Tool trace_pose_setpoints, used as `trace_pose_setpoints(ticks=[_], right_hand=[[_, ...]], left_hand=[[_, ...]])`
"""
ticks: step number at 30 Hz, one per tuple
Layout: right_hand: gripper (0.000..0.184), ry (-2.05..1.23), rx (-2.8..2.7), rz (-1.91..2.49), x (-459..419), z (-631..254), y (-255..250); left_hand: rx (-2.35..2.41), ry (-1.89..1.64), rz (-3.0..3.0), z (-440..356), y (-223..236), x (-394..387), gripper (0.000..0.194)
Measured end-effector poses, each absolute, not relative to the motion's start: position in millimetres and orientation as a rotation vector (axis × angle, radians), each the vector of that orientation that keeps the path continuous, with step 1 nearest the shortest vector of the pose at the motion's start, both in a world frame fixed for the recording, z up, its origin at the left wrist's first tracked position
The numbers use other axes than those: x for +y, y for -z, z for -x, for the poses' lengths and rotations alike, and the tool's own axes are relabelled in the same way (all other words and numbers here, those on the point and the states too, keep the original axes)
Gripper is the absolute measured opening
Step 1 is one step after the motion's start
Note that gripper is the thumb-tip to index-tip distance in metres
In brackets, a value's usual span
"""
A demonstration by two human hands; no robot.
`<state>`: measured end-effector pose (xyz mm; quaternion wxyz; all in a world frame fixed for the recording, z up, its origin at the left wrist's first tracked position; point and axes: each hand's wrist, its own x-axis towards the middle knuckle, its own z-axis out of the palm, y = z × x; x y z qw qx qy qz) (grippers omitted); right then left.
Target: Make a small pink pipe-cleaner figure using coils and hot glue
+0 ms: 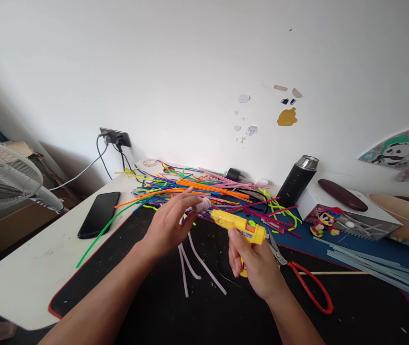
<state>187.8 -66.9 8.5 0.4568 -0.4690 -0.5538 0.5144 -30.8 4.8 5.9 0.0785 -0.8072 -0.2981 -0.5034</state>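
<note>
The left hand (174, 218) is closed, fingertips pinched on a small pale coil (201, 205), with pale strips (190, 268) hanging below it over the mat (176, 316). The right hand (253, 258) is wrapped round the handle of a yellow glue gun (238, 225), its nozzle right by the coil. Just to the right of that hand lie red-handled scissors (312, 287). Behind both hands, a heap of coloured stems (190, 189) runs toward the wall (176, 86), leaving little room at the back; a black flask (298, 182) and a white box (348, 208) crowd the right. There's more room nearer the person, where the mat is mostly bare. Its red edge runs over the white table (21, 268), and a phone (99, 214) lies beyond that edge, near the table's left side.
</note>
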Motion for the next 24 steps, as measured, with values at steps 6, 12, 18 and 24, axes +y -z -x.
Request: trace_pose_setpoints(ticks=[6,12,18,24], right_hand=[[0.064,-1.261,-1.376,1.149,-67.3,-187.2,-10.0],[0.065,-1.253,-1.369,1.151,-67.1,-185.9,-10.4],[0.065,-1.255,-1.350,1.146,-66.7,-186.2,-9.7],[0.064,-1.266,-1.346,1.151,-67.2,-186.2,-10.4]], left_hand=[[-0.917,1.485,2.397,30.6,-5.9,5.1,0.032],[-0.929,1.495,2.397,29.9,-6.4,4.3,0.029],[-0.940,1.507,2.380,30.2,-6.1,3.7,0.027],[-0.920,1.532,2.377,28.6,-7.6,2.4,0.029]])
